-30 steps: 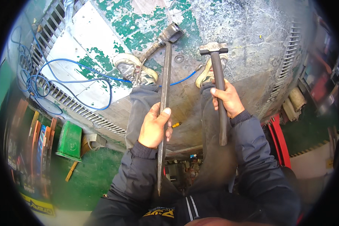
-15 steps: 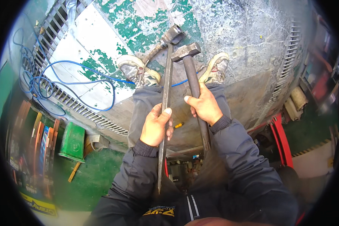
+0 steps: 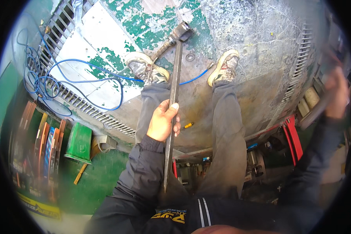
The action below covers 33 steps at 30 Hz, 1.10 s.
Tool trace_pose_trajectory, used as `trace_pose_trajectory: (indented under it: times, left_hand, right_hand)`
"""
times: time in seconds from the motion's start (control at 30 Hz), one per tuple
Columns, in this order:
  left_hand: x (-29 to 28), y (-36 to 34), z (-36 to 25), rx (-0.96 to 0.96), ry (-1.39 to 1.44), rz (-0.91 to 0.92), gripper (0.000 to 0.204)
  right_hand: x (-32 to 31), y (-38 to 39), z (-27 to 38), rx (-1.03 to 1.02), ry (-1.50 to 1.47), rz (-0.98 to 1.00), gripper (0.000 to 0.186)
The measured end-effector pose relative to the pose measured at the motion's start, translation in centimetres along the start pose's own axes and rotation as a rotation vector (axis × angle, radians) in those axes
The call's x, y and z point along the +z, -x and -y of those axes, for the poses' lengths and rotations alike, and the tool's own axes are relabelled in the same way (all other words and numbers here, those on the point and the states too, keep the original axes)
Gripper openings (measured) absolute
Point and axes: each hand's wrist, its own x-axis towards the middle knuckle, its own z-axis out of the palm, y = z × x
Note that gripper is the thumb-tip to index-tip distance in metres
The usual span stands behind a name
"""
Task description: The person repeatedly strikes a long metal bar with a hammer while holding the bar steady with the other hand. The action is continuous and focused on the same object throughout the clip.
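My left hand [image 3: 162,121] grips a long steel bar [image 3: 173,89] about halfway along it. The bar runs between my legs, and its far end meets a dark metal fitting [image 3: 181,31] on the worn green and grey metal deck [image 3: 253,46]. My right hand [image 3: 335,95] is out at the far right edge, blurred by motion. Its fingers are closed around the handle of a hammer [image 3: 314,113], whose head I cannot make out. My shoes [image 3: 146,70] stand on either side of the bar.
A blue hose [image 3: 85,74] loops across the deck and over a metal grating [image 3: 72,97] on the left. A small yellow-handled screwdriver [image 3: 187,125] lies by my left hand. A green box [image 3: 78,142] sits lower left and a red frame part [image 3: 294,136] lower right.
My right hand with the hammer has swung from beside the bar's top end far out to the right. The left hand and the bar have stayed put.
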Motion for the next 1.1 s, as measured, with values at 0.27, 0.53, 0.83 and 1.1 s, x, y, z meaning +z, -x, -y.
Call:
trace_pose_trajectory:
  times: [0.27, 0.53, 0.83, 1.1]
  left_hand:
    - [-0.2, -0.1, 0.5, 0.002, 0.001, -0.027, 0.030]
    - [-1.6, 0.9, 4.4, 0.034, -0.044, -0.163, 0.030]
    - [0.6, 0.2, 4.7, 0.018, -0.051, -0.065, 0.033]
    - [-0.5, -0.2, 3.7, 0.079, 0.017, -0.110, 0.037]
  right_hand:
    - [20.1, 7.0, -13.0, 0.381, -0.005, 0.237, 0.019]
    - [24.7, 14.8, -21.7, 0.731, -0.076, 0.488, 0.025]
    - [26.1, 14.8, -22.3, 0.736, 0.040, 0.462, 0.032]
    - [28.4, 16.1, -22.5, 0.735, 0.009, 0.537, 0.034]
